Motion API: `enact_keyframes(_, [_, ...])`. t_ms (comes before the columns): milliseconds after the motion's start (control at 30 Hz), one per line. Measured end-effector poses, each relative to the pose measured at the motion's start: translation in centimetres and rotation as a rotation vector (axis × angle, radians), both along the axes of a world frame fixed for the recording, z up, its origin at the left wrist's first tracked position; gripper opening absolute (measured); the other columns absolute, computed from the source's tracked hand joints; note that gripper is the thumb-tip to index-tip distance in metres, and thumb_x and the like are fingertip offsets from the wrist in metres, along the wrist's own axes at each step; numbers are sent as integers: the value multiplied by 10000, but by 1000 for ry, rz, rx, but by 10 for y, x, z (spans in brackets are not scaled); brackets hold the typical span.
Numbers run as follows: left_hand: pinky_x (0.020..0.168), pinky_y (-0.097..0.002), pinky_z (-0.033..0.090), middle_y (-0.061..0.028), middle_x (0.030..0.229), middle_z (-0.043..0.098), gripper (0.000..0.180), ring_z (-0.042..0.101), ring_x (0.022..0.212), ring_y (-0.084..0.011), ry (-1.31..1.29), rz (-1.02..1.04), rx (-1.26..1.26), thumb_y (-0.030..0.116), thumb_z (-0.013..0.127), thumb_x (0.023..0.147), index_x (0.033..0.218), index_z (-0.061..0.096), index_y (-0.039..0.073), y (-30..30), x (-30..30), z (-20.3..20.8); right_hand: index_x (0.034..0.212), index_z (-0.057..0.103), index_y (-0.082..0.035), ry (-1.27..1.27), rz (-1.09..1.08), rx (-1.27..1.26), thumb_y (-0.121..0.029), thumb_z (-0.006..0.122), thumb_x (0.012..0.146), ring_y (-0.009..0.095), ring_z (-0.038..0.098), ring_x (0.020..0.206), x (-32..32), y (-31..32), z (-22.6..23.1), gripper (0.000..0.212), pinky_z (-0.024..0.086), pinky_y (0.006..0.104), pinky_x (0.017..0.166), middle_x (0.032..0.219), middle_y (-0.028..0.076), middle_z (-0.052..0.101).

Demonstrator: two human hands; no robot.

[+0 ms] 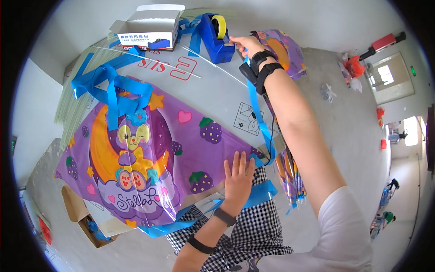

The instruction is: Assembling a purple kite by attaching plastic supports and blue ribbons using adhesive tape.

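Observation:
A purple kite with a cartoon animal, a moon and berries is spread over the table. My left hand lies flat on its right corner, fingers spread. Blue ribbon tails lie across the kite's top, and more blue strips run along its lower edge. At the far side my right hand reaches to the front of a blue tape dispenser. Its thumb and forefinger are pinched at the dispenser's cutting end, on the tape's end. The yellow tape roll sits in the dispenser.
An opened white carton stands beside the dispenser. Thin pale rods are bundled along the table's left edge. Another purple kite hangs past the far right edge. A brown cardboard box is on the floor at lower left.

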State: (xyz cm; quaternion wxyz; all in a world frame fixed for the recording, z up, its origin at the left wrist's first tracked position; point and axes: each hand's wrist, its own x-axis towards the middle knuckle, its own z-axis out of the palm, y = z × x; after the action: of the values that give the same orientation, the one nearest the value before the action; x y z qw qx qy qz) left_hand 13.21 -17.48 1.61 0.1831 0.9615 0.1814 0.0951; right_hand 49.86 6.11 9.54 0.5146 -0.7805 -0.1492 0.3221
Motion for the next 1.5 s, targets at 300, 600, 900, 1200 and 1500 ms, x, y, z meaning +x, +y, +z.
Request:
enact_keyframes(300, [1113,-589,218,-170,1477,335,544,265,1410,-353,10,7,-14,126,544,860,1395,443,122,-1,0,1,739,665,-38,-25,89,-10,-131,748,758,71,327,453,1,13,8,127,222,251,403,653,4,577])
enact_keyframes(600, [1119,-585,214,-165,1473,344,537,263,1413,-345,32,6,5,139,544,866,1392,442,121,-1,0,1,705,589,-19,-206,25,36,-66,751,750,113,344,462,-17,14,27,174,231,285,411,563,22,450])
enact_keyframes(900, [1115,-591,218,-167,1465,356,530,270,1411,-346,-9,23,-19,129,547,862,1383,453,119,-1,0,-2,729,566,-8,-36,23,19,-47,750,770,120,375,508,-34,-18,9,193,266,276,427,648,27,472])
enact_keyframes(1200, [1107,-591,231,-174,1459,362,535,282,1403,-347,-13,24,-28,109,556,850,1376,462,117,0,-1,0,748,596,-5,100,-92,142,-51,716,816,123,405,519,-47,-16,-12,145,261,269,423,653,30,491])
enact_keyframes(1500, [1107,-588,232,-172,1464,362,517,280,1405,-351,-20,1,-9,117,541,860,1372,467,119,-1,6,-3,793,603,-24,-214,-179,-93,-117,745,799,138,484,512,-35,-60,-67,169,330,292,402,655,36,540])
